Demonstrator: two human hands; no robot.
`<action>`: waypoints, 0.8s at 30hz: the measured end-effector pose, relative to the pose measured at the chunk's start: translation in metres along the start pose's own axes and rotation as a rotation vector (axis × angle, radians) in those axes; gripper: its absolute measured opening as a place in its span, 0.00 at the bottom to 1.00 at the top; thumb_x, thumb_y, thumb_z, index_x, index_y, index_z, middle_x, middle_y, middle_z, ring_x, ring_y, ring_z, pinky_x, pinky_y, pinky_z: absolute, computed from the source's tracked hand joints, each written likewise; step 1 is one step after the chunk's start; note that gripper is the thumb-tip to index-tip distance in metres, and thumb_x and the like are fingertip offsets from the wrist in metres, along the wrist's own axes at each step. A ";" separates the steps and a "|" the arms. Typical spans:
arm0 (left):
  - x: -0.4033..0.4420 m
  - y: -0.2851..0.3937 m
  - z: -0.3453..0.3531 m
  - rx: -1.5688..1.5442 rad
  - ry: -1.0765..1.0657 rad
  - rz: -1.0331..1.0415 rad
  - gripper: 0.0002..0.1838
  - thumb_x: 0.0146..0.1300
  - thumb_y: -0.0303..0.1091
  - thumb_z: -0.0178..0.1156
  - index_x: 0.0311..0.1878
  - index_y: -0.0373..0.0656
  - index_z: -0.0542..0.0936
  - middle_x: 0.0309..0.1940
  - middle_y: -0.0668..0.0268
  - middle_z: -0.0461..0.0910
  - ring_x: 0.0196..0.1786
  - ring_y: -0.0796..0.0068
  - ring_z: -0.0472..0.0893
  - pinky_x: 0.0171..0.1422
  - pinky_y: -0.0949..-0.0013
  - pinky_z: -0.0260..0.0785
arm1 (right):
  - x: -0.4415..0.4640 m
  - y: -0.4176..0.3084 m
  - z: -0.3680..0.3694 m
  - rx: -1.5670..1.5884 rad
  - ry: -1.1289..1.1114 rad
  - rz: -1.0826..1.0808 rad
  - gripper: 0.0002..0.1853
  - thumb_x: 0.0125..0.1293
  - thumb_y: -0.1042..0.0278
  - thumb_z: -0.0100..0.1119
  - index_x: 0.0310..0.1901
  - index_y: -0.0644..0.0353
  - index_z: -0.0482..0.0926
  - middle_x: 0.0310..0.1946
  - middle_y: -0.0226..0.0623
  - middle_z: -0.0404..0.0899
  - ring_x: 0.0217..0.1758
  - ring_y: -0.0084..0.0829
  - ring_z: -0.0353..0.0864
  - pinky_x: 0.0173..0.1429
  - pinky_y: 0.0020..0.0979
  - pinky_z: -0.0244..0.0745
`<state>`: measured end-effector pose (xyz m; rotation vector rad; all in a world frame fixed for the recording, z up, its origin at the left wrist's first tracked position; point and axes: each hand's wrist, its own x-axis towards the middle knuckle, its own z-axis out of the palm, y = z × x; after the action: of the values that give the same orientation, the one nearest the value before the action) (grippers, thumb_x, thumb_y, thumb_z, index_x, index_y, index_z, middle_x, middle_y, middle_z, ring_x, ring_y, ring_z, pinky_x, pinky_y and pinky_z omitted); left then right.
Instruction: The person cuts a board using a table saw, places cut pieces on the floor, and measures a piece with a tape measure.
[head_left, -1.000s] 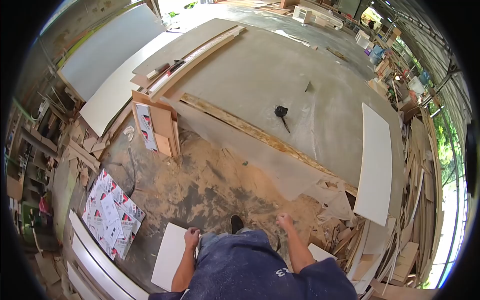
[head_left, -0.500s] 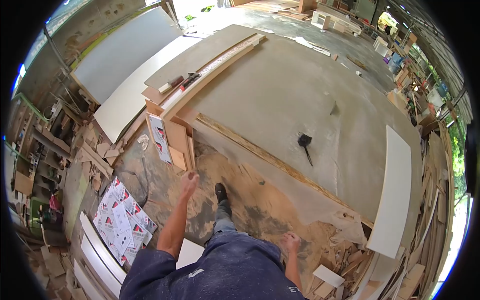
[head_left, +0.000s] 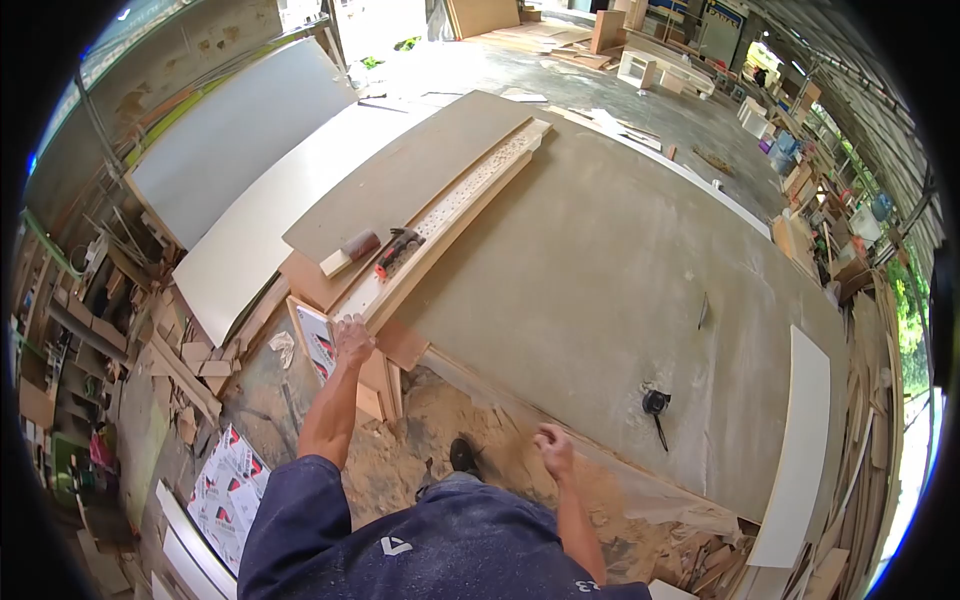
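Observation:
My left hand (head_left: 353, 340) is at the near end of a long, narrow wooden panel (head_left: 455, 205), its fingers bent over the end. On that panel lie a claw hammer (head_left: 398, 252) with a red and black handle and a brush-like tool (head_left: 350, 254) with a pale wooden end. My right hand (head_left: 553, 450) hangs in the air beside the near edge of the large grey-brown worktable (head_left: 590, 260), fingers curled with nothing visible in them. A small black tool with a thin tail (head_left: 655, 403) sits on the tabletop, its kind unclear.
A white strip board (head_left: 797, 450) lies along the table's right side. Large white sheets (head_left: 245, 135) lean at the left. Printed sheets (head_left: 228, 495) and wood offcuts (head_left: 185, 365) lie on the floor at left. Scrap wood (head_left: 865, 400) is piled at right.
I have stepped closer to the table. My left hand has moved up from the air onto the near end of the long panel. My right hand has risen towards the table edge.

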<state>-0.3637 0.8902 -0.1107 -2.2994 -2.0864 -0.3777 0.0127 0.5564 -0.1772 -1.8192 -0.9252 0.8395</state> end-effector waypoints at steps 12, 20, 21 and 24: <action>-0.066 0.017 -0.046 -0.280 -0.033 0.136 0.21 0.53 0.34 0.72 0.45 0.35 0.74 0.43 0.47 0.77 0.48 0.44 0.78 0.52 0.50 0.70 | 0.068 -0.044 0.063 0.194 -0.549 0.021 0.15 0.68 0.71 0.62 0.54 0.68 0.82 0.45 0.40 0.87 0.45 0.29 0.87 0.51 0.31 0.82; -0.241 0.106 -0.141 -0.358 -0.112 -0.085 0.20 0.55 0.35 0.70 0.44 0.36 0.73 0.40 0.49 0.76 0.47 0.46 0.78 0.52 0.51 0.71 | 0.099 -0.122 0.098 0.805 -0.679 0.330 0.28 0.73 0.49 0.56 0.64 0.63 0.71 0.56 0.46 0.79 0.60 0.39 0.80 0.64 0.42 0.76; -0.266 0.113 -0.146 -0.381 -0.135 -0.113 0.20 0.55 0.35 0.70 0.45 0.37 0.73 0.39 0.49 0.76 0.46 0.46 0.78 0.52 0.51 0.71 | 0.099 -0.127 0.103 0.924 -0.644 0.414 0.28 0.73 0.45 0.55 0.63 0.61 0.71 0.57 0.47 0.77 0.62 0.41 0.78 0.66 0.44 0.75; -0.341 0.131 -0.160 -0.372 -0.125 -0.171 0.21 0.53 0.36 0.71 0.45 0.38 0.74 0.40 0.54 0.76 0.47 0.51 0.78 0.52 0.54 0.70 | 0.085 -0.150 0.099 1.162 -0.666 0.525 0.22 0.71 0.48 0.60 0.54 0.58 0.74 0.49 0.45 0.80 0.57 0.42 0.81 0.62 0.44 0.78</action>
<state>-0.2893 0.5144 0.0012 -2.3896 -2.4669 -0.6986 -0.0655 0.7168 -0.0889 -0.7156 -0.1461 1.8759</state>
